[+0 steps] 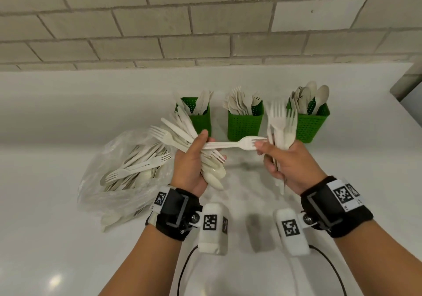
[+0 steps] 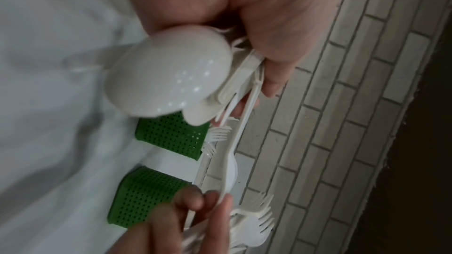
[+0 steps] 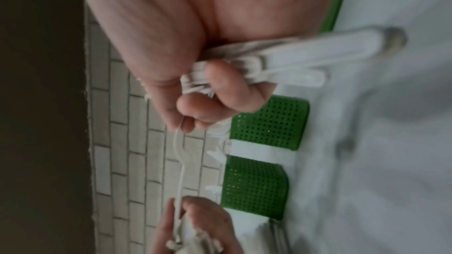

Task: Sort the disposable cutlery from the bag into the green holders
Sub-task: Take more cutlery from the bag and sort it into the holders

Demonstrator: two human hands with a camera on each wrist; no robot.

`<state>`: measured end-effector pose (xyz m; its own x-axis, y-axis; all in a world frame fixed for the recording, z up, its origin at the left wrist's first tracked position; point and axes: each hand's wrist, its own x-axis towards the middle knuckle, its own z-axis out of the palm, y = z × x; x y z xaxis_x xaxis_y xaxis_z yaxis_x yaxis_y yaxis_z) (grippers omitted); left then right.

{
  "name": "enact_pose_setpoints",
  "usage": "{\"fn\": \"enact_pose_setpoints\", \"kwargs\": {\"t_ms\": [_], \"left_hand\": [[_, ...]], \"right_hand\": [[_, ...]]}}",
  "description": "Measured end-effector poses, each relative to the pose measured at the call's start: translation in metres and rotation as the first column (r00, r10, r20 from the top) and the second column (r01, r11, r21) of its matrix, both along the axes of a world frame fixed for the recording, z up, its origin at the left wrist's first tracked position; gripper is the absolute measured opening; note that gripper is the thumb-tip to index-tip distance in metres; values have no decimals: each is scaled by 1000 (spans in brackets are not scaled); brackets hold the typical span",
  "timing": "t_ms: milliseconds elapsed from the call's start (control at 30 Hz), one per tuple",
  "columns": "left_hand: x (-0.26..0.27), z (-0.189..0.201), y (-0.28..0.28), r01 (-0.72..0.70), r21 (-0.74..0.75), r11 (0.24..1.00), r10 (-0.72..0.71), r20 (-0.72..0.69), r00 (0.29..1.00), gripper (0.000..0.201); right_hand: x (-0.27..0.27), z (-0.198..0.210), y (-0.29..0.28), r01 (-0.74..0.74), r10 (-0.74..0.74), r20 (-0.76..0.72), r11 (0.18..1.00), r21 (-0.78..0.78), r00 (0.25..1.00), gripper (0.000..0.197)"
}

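Three green holders stand near the wall: the left holder (image 1: 201, 117) has knives, the middle holder (image 1: 245, 122) forks, the right holder (image 1: 308, 122) spoons. A clear plastic bag (image 1: 127, 172) of white cutlery lies to the left. My left hand (image 1: 194, 161) grips a mixed bundle (image 1: 182, 133) of knives, forks and spoons. My right hand (image 1: 285, 163) holds a bunch of forks (image 1: 282, 124) upright and pinches the head of one fork (image 1: 230, 145) that lies level between both hands. In the left wrist view a spoon bowl (image 2: 168, 72) fills the middle.
A white countertop (image 1: 68, 113) runs back to a tiled brick wall (image 1: 205, 21). Black cables (image 1: 185, 270) trail from the wrist cameras near the front edge. A grey object (image 1: 408, 90) sits at the counter's far right corner.
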<state>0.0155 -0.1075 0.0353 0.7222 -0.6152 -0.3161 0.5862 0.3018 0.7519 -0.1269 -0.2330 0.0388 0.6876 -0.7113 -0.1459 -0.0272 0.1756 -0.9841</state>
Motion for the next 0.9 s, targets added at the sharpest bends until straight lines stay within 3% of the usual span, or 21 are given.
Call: {"fn": "enact_pose_setpoints", "kwargs": {"t_ms": [67, 133, 200, 267, 300, 400, 467, 533, 567, 633, 800, 900], "left_hand": [[-3, 0, -3, 25, 19, 999, -27, 62, 998, 6], [-13, 0, -6, 87, 24, 996, -89, 81, 993, 13], [-22, -2, -8, 189, 17, 982, -190, 65, 980, 20], [-28, -5, -7, 267, 23, 963, -268, 66, 961, 18], [-29, -7, -6, 274, 48, 960, -277, 72, 958, 19], [-28, -9, -4, 254, 111, 961, -261, 46, 964, 25], [-26, -11, -4, 248, 132, 960, -257, 63, 964, 25], [-26, -10, -6, 231, 133, 964, -247, 115, 962, 22], [-27, -8, -7, 219, 114, 969, -234, 132, 963, 20], [-27, -5, -9, 200, 51, 978, -205, 131, 970, 23], [-19, -8, -5, 171, 6, 985, -171, 47, 984, 18], [-13, -8, -3, 136, 29, 990, -134, -43, 990, 14]], "right_hand": [[1, 6, 2, 1, -20, 148, 992, 129, 989, 16], [4, 12, 7, -104, 13, 308, 955, 279, 951, 39], [8, 18, 11, -158, 49, 367, 949, 273, 929, 44], [12, 23, 12, -39, 2, 295, 992, 122, 956, 16], [13, 25, 10, 62, -79, 260, 995, 73, 962, 11], [12, 31, -4, 216, -273, 312, 955, 205, 910, 22], [8, 30, -7, 177, -211, 268, 974, 145, 940, 19], [3, 22, -1, -14, 13, -8, 984, -176, 1000, 21], [2, 17, 6, -180, 145, -141, 942, -284, 979, 23], [2, 6, 16, -366, 307, -232, 887, -283, 923, 22], [5, -2, 6, -247, 176, -239, 917, -312, 955, 5], [4, -3, -1, -61, 22, -185, 976, -210, 983, 16]]}}
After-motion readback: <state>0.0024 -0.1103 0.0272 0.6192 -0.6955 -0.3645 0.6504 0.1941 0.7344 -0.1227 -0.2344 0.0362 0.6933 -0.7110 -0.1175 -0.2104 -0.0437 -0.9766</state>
